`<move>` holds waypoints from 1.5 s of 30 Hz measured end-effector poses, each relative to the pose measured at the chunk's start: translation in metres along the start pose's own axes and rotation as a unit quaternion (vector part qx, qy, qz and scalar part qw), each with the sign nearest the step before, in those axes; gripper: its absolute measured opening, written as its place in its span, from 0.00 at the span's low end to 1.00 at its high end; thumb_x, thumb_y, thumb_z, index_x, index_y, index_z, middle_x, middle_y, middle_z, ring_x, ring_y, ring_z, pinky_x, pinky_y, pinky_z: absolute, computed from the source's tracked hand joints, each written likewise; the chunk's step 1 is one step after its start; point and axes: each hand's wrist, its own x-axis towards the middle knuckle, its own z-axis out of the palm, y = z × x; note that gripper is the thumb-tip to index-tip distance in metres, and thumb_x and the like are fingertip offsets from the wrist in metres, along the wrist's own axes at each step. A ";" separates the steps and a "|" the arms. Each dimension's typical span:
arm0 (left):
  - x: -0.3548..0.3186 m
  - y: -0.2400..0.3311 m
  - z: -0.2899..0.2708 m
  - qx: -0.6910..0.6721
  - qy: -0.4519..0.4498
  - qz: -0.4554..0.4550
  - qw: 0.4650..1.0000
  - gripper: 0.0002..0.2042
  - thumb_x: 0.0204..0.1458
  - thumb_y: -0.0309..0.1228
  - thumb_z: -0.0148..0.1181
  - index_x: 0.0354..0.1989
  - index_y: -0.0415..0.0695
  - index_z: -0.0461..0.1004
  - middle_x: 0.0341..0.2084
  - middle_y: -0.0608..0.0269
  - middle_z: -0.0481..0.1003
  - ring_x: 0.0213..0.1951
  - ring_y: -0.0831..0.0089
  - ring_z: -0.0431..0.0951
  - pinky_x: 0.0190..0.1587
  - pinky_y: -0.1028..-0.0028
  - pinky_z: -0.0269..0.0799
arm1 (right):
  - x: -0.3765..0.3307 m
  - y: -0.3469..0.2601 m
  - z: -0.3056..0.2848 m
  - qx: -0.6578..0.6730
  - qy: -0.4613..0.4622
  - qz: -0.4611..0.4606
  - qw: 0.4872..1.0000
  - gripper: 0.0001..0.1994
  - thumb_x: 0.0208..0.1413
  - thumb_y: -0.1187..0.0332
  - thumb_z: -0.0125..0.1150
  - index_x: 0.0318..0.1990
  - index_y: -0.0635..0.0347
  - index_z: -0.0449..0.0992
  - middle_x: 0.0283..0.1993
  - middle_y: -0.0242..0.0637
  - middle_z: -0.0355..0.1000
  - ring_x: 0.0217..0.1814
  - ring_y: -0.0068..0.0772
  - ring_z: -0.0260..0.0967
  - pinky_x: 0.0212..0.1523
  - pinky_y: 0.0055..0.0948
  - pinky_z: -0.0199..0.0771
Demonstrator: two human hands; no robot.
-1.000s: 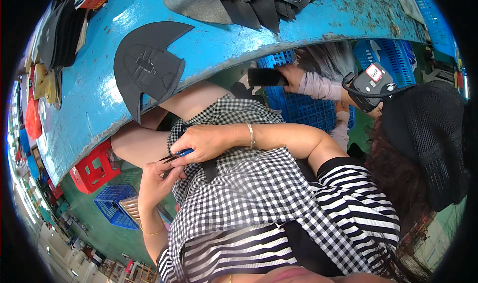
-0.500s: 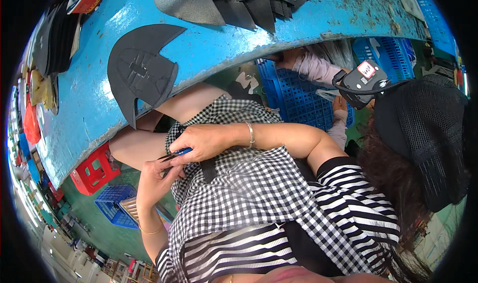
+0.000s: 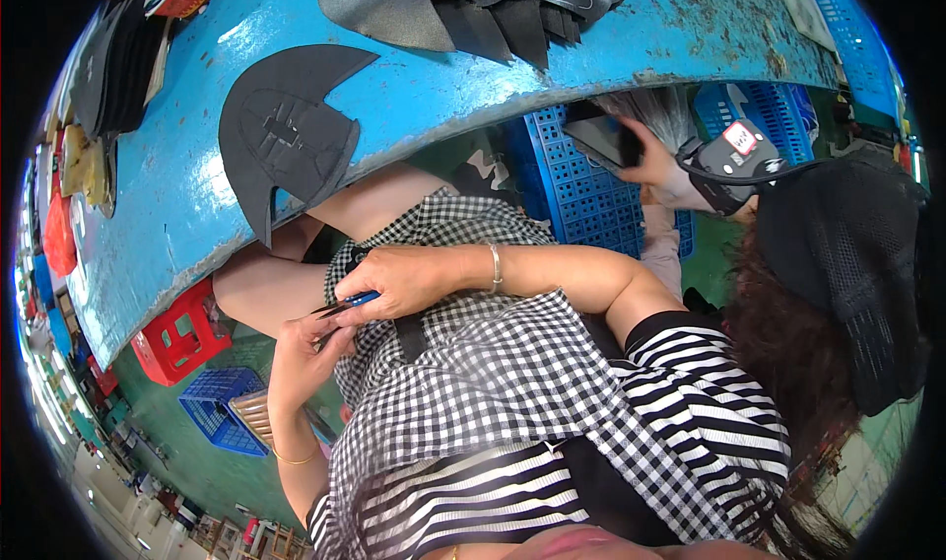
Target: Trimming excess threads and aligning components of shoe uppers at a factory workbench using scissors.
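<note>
My right hand, with a silver bangle at the wrist, rests over my lap. It is closed on a slim blue-handled tool whose dark narrow tips point left; its exact kind does not show. Right beside those tips is my left hand, thumb and fingers pinched together around something too small to make out. A black-and-white checked apron lies beneath both hands. Beyond them, a black curved, notched sheet piece lies at the table's near edge, partly overhanging it.
The blue worktable carries black shaped pieces at the back and a black stack at left. To the right, a person in a black cap holds a phone above blue crates. A red stool stands lower left.
The person at the right has raised a phone over the crates. My view has shifted slightly; my hands keep almost the same pose.
</note>
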 end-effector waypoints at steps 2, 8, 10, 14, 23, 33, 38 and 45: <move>0.000 -0.004 0.000 0.028 0.007 -0.023 0.999 0.04 0.54 0.21 0.59 0.33 0.32 0.79 0.22 0.61 0.79 0.25 0.78 0.79 0.29 0.78 0.72 | -0.002 0.000 0.000 0.008 0.008 -0.008 1.000 0.21 0.62 0.52 0.58 0.27 0.62 0.68 0.19 0.44 0.65 0.19 0.41 0.61 0.24 0.39 0.61; -0.002 -0.032 -0.002 0.034 0.052 -0.031 0.998 0.07 0.54 0.20 0.55 0.38 0.33 0.77 0.19 0.61 0.76 0.22 0.80 0.74 0.27 0.78 0.68 | -0.004 -0.004 0.002 0.027 0.013 -0.038 0.999 0.19 0.61 0.55 0.60 0.28 0.63 0.68 0.19 0.43 0.64 0.19 0.41 0.60 0.25 0.39 0.61; -0.005 -0.043 0.000 0.022 0.088 -0.040 0.995 0.08 0.54 0.20 0.54 0.41 0.34 0.76 0.20 0.62 0.76 0.23 0.80 0.73 0.27 0.78 0.68 | -0.005 -0.008 -0.002 0.009 -0.006 -0.038 0.999 0.19 0.61 0.55 0.59 0.28 0.63 0.68 0.19 0.43 0.64 0.20 0.38 0.60 0.26 0.37 0.61; -0.005 -0.062 -0.004 0.004 0.077 -0.051 0.996 0.09 0.52 0.18 0.52 0.40 0.34 0.76 0.24 0.63 0.77 0.25 0.80 0.74 0.29 0.80 0.69 | -0.004 -0.014 -0.004 0.059 -0.020 -0.046 0.997 0.19 0.63 0.56 0.58 0.28 0.64 0.68 0.19 0.40 0.61 0.21 0.29 0.57 0.26 0.34 0.59; -0.064 -0.253 -0.031 -0.113 0.234 -0.065 0.963 0.08 0.58 0.21 0.47 0.39 0.37 0.73 0.23 0.70 0.68 0.25 0.81 0.66 0.30 0.79 0.66 | 0.008 -0.048 -0.013 0.412 0.020 -0.032 0.910 0.15 0.68 0.60 0.53 0.29 0.56 0.67 0.24 0.18 0.57 0.25 0.09 0.51 0.25 0.16 0.52; -0.093 -0.374 -0.007 -0.058 0.335 -0.077 0.937 0.11 0.67 0.34 0.46 0.39 0.42 0.73 0.25 0.70 0.70 0.29 0.80 0.68 0.34 0.79 0.64 | 0.005 -0.054 -0.005 0.408 -0.009 -0.070 0.910 0.16 0.67 0.57 0.55 0.28 0.54 0.66 0.21 0.19 0.54 0.22 0.11 0.50 0.21 0.17 0.49; -0.085 -0.383 -0.009 -0.041 0.367 -0.128 0.921 0.10 0.67 0.31 0.45 0.42 0.41 0.73 0.26 0.67 0.71 0.29 0.79 0.70 0.34 0.77 0.66 | -0.006 -0.064 -0.010 0.424 -0.009 -0.086 0.902 0.17 0.67 0.59 0.54 0.27 0.55 0.65 0.20 0.19 0.55 0.21 0.11 0.50 0.21 0.18 0.49; -0.085 -0.382 -0.049 0.001 0.477 0.028 0.879 0.14 0.69 0.35 0.41 0.52 0.41 0.70 0.31 0.65 0.73 0.33 0.77 0.71 0.41 0.75 0.67 | -0.018 -0.065 -0.014 0.460 -0.007 -0.086 0.884 0.13 0.68 0.63 0.52 0.29 0.56 0.65 0.21 0.20 0.54 0.21 0.12 0.49 0.22 0.18 0.49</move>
